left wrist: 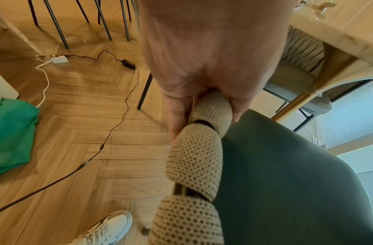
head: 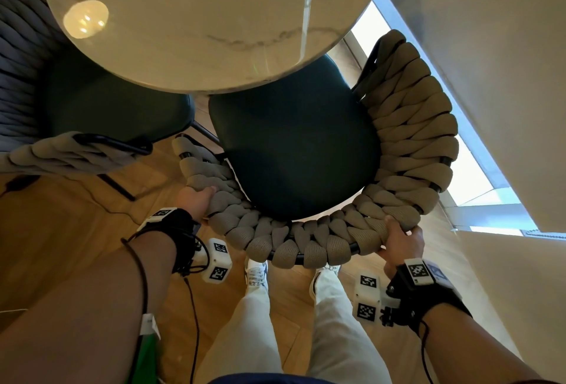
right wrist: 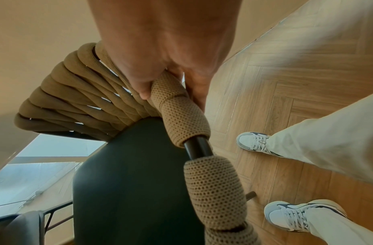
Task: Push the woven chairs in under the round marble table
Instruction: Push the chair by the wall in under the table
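A woven chair (head: 407, 138) with a beige braided backrest and a dark green seat (head: 294, 144) stands before me, the seat's far part under the round marble table (head: 199, 25). My left hand (head: 196, 199) grips the backrest's left rim (left wrist: 210, 107). My right hand (head: 401, 239) grips the rim at the right (right wrist: 169, 92), thumb on the seat side. A second woven chair (head: 61, 150) stands to the left, its dark seat (head: 107, 101) partly under the table.
A wall (head: 505, 77) and a low window (head: 477, 166) run close along the chair's right side. Cables and a charger (left wrist: 127, 63) lie on the herringbone floor (head: 76, 230) at left, near a green bag (left wrist: 11, 134). My feet (right wrist: 255, 140) stand just behind the chair.
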A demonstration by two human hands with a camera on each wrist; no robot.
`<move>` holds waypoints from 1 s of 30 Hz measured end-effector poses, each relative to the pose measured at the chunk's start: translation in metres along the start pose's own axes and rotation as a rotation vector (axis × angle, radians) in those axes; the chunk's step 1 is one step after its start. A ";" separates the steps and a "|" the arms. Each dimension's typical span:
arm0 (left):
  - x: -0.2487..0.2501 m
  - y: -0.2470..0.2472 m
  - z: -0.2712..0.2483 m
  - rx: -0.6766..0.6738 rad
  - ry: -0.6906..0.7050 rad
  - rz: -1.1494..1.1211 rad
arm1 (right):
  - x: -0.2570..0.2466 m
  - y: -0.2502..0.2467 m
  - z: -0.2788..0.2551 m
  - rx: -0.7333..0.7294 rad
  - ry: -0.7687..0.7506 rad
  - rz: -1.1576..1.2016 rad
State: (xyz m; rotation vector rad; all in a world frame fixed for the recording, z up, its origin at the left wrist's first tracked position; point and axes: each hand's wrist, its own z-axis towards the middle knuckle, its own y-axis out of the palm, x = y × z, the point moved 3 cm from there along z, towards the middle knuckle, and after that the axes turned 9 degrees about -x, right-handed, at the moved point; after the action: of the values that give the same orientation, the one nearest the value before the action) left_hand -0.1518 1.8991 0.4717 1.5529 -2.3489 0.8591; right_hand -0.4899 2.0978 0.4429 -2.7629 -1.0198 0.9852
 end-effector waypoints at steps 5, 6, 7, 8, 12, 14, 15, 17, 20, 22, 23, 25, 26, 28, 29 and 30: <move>-0.005 -0.008 0.013 -0.011 -0.021 0.044 | 0.001 0.002 0.000 0.000 -0.001 0.013; -0.005 -0.008 0.013 -0.013 -0.022 0.035 | 0.001 0.003 0.000 0.007 0.002 0.010; -0.004 -0.008 0.012 -0.015 -0.022 0.028 | 0.001 0.004 -0.001 0.013 0.003 0.007; -0.002 -0.008 0.010 -0.017 -0.023 0.025 | 0.000 0.005 -0.001 0.018 0.004 0.005; 0.002 -0.008 0.006 -0.027 -0.024 0.026 | 0.002 0.008 -0.004 0.023 0.003 -0.003; 0.002 -0.009 0.008 -0.019 -0.030 0.021 | 0.002 0.010 -0.006 0.024 0.001 -0.008; 0.001 -0.010 0.009 -0.013 -0.031 0.019 | 0.002 0.010 -0.006 0.022 0.000 -0.006; 0.001 -0.010 0.011 -0.001 -0.032 0.021 | 0.002 0.010 -0.006 0.012 0.010 0.004; 0.000 -0.009 0.011 0.012 -0.040 0.022 | 0.003 0.008 -0.003 -0.005 0.020 0.012; 0.001 -0.008 0.011 0.017 -0.029 0.027 | 0.003 0.006 -0.003 -0.010 0.013 0.008; 0.001 -0.008 0.011 0.015 -0.025 0.032 | 0.003 0.005 -0.003 -0.014 0.011 0.012; 0.001 -0.008 0.011 0.006 -0.028 0.032 | 0.002 0.005 -0.004 -0.020 0.013 0.012; 0.001 -0.007 0.010 0.003 -0.031 0.025 | 0.002 0.004 -0.004 -0.019 0.009 0.008; 0.001 -0.007 0.010 0.004 -0.031 0.010 | 0.001 0.004 -0.005 -0.014 0.002 0.003; 0.000 -0.006 0.010 0.009 -0.028 0.003 | 0.000 0.004 -0.006 -0.012 0.000 0.001; -0.001 -0.005 0.010 0.010 -0.028 -0.006 | 0.000 0.004 -0.007 -0.012 -0.001 0.001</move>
State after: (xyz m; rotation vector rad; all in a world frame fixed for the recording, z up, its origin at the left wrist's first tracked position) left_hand -0.1457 1.8925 0.4651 1.5850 -2.3621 0.8545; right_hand -0.4839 2.0960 0.4472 -2.7728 -1.0276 0.9839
